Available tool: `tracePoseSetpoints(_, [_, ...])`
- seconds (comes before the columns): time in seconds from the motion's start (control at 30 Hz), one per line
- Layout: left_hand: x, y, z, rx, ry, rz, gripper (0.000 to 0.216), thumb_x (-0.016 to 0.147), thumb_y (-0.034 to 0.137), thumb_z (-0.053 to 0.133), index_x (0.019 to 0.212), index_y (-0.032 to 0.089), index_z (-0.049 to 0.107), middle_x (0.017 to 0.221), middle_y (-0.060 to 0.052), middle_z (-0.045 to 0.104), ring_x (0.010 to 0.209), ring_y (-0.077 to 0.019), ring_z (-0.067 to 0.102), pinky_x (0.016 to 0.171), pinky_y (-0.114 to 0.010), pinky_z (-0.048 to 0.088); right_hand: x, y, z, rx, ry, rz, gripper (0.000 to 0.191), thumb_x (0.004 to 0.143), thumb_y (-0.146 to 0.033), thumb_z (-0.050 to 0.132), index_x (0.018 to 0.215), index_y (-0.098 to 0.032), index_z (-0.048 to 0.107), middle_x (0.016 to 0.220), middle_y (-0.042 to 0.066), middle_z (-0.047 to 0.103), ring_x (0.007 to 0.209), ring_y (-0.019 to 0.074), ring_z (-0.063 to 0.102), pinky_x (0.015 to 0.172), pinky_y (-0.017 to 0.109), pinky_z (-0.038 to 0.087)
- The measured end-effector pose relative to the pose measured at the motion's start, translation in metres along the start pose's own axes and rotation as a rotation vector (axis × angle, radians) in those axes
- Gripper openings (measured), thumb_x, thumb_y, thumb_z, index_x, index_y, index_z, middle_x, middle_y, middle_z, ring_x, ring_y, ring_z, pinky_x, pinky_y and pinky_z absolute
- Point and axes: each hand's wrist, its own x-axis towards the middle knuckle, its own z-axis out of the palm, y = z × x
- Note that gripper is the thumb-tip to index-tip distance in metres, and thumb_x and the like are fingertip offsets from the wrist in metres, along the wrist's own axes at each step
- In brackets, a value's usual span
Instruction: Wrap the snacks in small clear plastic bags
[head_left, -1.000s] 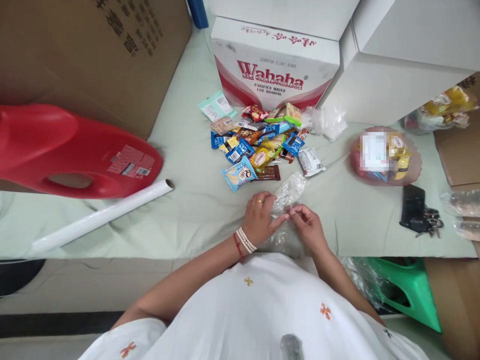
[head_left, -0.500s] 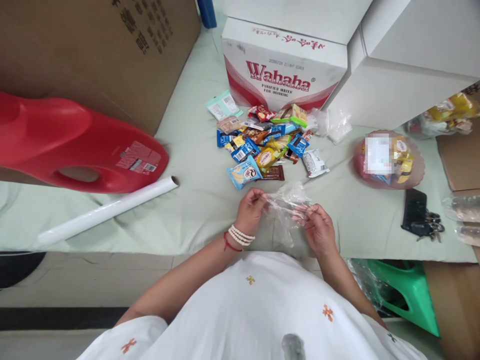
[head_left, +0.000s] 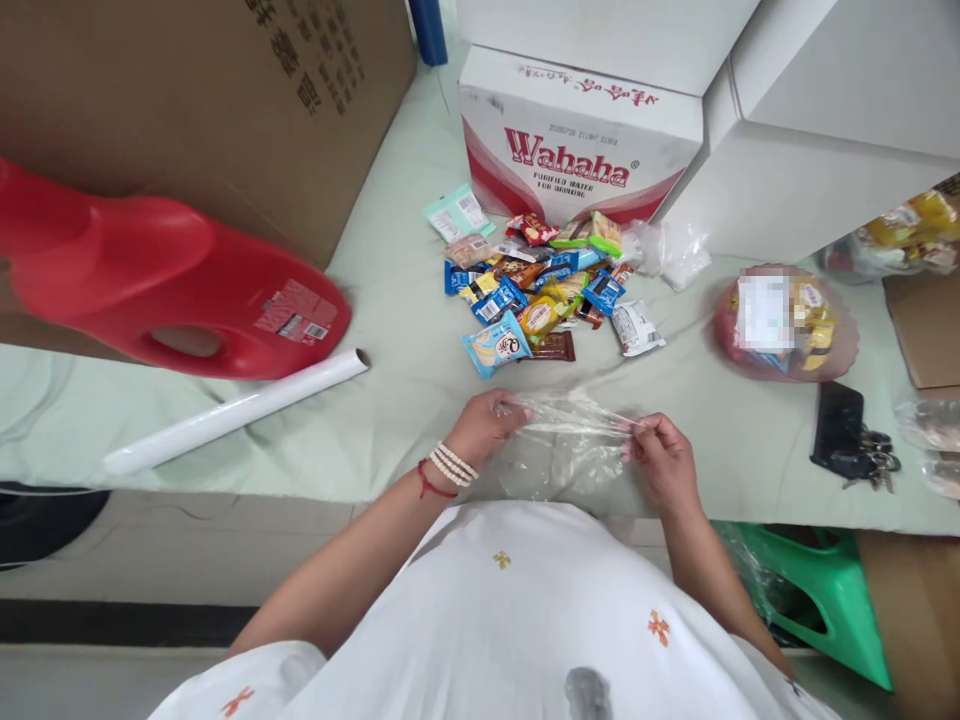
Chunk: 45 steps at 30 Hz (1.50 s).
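A clear plastic bag (head_left: pixel 574 425) is stretched between my hands at the near side of the table. My left hand (head_left: pixel 487 418), with beaded and red bracelets at the wrist, grips its left side. The fingers of my right hand (head_left: pixel 664 458) pinch its right side. Just beyond the bag lies a pile of small wrapped snacks (head_left: pixel 544 312) in blue, yellow, red and brown packets. A light blue packet (head_left: pixel 496 345) and a white packet (head_left: pixel 636 328) sit at the pile's near edge.
On the left are a big red jug (head_left: pixel 247 310), a white roll (head_left: pixel 240 412) and a brown carton (head_left: pixel 225 130). A Wahaha carton (head_left: pixel 577 150) stands behind the pile. A packed snack bowl (head_left: pixel 832 335), a black case (head_left: pixel 836 425) and keys (head_left: pixel 874 460) are right; a green stool (head_left: pixel 832 600) is below.
My hands have moved apart, the left one leftward and the right one rightward. The bag between them is now pulled wider. The whole view has shifted slightly.
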Motion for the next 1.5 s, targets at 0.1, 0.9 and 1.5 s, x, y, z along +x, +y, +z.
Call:
tracePoseSetpoints(0.1, [-0.001,-0.001,-0.007,-0.036,-0.034,0.068,0.047,0.062,0.054,0.086,0.076,0.018,0.059,0.054,0.009,0.044,0.045,-0.0058,0.035,0.045,-0.022,0.025,-0.003,-0.004,-0.027,-0.184,-0.061,-0.113,0.03,0.082,-0.049,0.078,0.074,-0.024,0.064,0.092,0.003,0.074,0.065,0.0166,0.061,0.065,0.032,0.053])
tracePoseSetpoints(0.9, [0.012,0.003,0.013,-0.041,0.125,0.401,0.04,0.079,0.06,0.071,0.083,0.023,0.056,0.065,0.007,0.043,0.056,-0.0101,0.037,0.053,-0.023,0.033,0.053,-0.029,-0.009,-0.15,-0.099,-0.146,0.031,0.075,-0.048,0.08,0.091,-0.023,0.07,0.062,-0.004,0.061,0.049,0.0133,0.051,0.045,0.026,0.043])
tracePoseSetpoints(1.5, [0.03,-0.018,0.012,0.466,0.297,0.435,0.016,0.094,0.04,0.056,0.09,0.025,0.05,0.063,0.006,0.048,0.055,-0.0154,0.049,0.059,-0.027,0.036,-0.011,0.015,-0.006,-1.013,-0.373,-0.706,0.046,0.101,-0.034,0.056,0.147,-0.028,0.057,0.157,0.012,0.05,0.147,0.0346,0.042,0.12,0.058,0.038])
